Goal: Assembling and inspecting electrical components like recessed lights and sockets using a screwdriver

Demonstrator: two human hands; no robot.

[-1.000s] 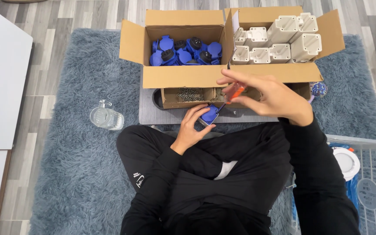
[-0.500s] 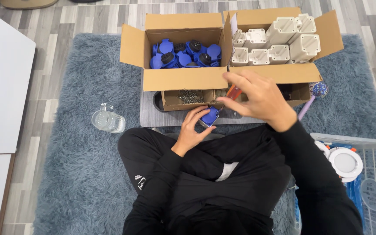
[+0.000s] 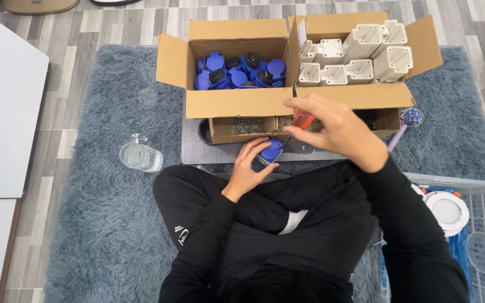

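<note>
- A grey shaggy rug (image 3: 102, 235) covers a floor (image 3: 85, 33) of grey wood-look planks; a white panel (image 3: 1, 106) lies along the rug's far left edge.
- The person sits cross-legged on the rug in black clothes, facing a grey tray (image 3: 195, 148) that carries the boxes.
- Beyond the fingers stand two open cardboard boxes side by side: the left box (image 3: 234, 104) is full of blue parts (image 3: 237, 70), the right box (image 3: 355, 95) of white parts (image 3: 360, 56).
- A low small box (image 3: 220, 132) just past the left fingertips holds a heap of screws (image 3: 246, 124).
- The left hand (image 3: 248, 171) reaches forward from the lap, palm turned inward, fingers curled around a blue part (image 3: 270, 150) and gripping it at the tray's near edge.
- The right hand (image 3: 332, 129) hovers above and just right of that part, wrist bent, fingers closed on a screwdriver (image 3: 301, 120) with an orange handle; its dark shaft slants down to the held blue part.
- Well left of the left hand, a clear glass jug (image 3: 140, 156) stands on the rug.
- Right of the right hand, a blue patterned ball (image 3: 412, 116) on a lilac stick lies beside the right box.
- Near the right elbow, a wire rack (image 3: 478, 224) holds a white round lamp (image 3: 447, 212).
</note>
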